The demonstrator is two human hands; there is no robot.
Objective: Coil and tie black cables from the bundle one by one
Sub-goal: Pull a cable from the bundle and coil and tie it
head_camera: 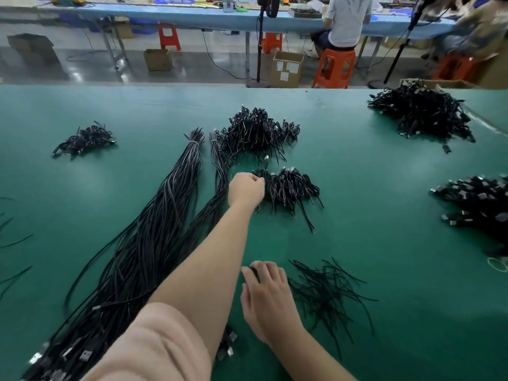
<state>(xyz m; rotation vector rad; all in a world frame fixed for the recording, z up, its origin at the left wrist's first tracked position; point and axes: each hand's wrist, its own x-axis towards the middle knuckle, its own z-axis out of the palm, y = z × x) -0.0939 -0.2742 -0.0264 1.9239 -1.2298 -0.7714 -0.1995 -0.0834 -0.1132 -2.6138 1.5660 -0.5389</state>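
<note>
- The left hand (246, 188) reaches out to the middle of the green table (384, 215). Its fingers are curled at the edge of a small pile of tied coils (291, 188). I cannot tell if it holds one.
- The right hand (265, 295) is low, near the near edge. Its fingers bend and pinch something thin and black beside the loose black ties (327, 295).
- The long bundle of black cables (154, 243) runs from the near left corner toward the middle.
- I think a done coil is being put down. It is best to let go gently so the pile stays neat.
- There is bare green room between the ties and the coils. More piles sit at the far right corner (420, 114) and right edge (478, 204).
</note>
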